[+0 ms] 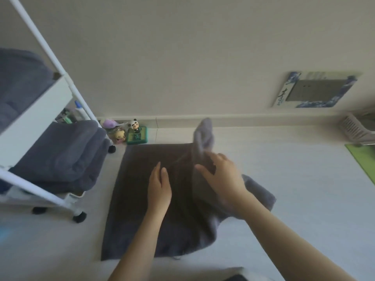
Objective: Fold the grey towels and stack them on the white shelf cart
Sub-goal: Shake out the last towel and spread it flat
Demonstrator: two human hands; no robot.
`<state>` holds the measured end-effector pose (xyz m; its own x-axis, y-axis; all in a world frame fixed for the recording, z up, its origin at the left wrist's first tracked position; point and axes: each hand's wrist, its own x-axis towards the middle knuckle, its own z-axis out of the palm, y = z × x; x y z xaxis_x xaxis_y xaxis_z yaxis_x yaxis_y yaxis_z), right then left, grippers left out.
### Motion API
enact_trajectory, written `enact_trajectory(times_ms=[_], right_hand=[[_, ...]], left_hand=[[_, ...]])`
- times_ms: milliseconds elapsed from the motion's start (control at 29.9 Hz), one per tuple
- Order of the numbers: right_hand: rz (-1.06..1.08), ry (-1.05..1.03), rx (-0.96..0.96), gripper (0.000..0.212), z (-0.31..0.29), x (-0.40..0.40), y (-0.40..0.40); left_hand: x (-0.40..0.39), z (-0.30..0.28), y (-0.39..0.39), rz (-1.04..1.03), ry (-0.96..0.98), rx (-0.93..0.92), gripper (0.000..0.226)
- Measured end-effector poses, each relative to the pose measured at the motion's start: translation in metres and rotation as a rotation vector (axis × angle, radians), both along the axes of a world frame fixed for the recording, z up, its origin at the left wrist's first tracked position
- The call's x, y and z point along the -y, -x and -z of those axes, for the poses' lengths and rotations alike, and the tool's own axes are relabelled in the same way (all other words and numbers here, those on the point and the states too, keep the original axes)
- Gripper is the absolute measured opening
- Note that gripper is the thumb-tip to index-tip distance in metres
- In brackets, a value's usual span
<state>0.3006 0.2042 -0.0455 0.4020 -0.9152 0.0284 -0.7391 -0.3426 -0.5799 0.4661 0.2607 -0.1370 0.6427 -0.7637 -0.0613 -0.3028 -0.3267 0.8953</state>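
A dark grey towel [134, 189] lies spread on the pale floor in front of me. My left hand [159, 186] rests flat on its middle with straight fingers. My right hand [221, 175] holds the towel's right part, which is lifted; a flap of it stands up at the far right corner [204, 134] and more of it bunches beside my right wrist. On the left stands the white shelf cart [40, 110], with folded grey towels [63, 157] on its lower shelf and another grey towel [18, 84] on a higher shelf.
Small toy figures, one a panda [135, 126], sit by the skirting board beyond the towel. A framed picture [316, 90] leans on the wall at the right. A white basket [357, 128] and a green mat [363, 161] lie at the far right. The cart's black castors [80, 217] stand near the towel's left edge.
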Motion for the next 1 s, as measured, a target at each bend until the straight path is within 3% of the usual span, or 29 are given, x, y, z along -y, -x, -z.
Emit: enact_trajectory(times_ms=[100, 234, 368, 535, 736, 803, 1004], right_hand=[[-0.256, -0.118, 0.074, 0.027, 0.012, -0.014, -0.016], [-0.034, -0.101, 0.001, 0.03, 0.058, -0.006, -0.006], [0.107, -0.238, -0.289, 0.043, 0.093, 0.002, 0.009], [-0.006, -0.255, -0.242, 0.048, 0.107, 0.003, 0.02], [-0.006, -0.264, -0.149, 0.018, 0.112, 0.006, 0.041], [0.034, -0.288, -0.04, 0.011, 0.11, 0.006, 0.043], [0.158, -0.256, 0.331, 0.009, 0.075, 0.02, 0.055]], left_hand=[[-0.006, -0.01, -0.008, -0.102, 0.087, 0.006, 0.045], [-0.011, -0.002, -0.014, -0.115, 0.075, 0.149, 0.053], [-0.01, 0.016, -0.006, 0.02, -0.024, 0.071, 0.038], [0.003, 0.029, 0.006, 0.309, -0.178, 0.351, 0.032], [0.011, 0.032, 0.009, 0.399, -0.299, 0.091, 0.046], [0.015, 0.026, 0.01, 0.374, -0.367, 0.013, 0.037], [0.034, -0.03, 0.017, 0.27, -0.079, -0.205, 0.018]])
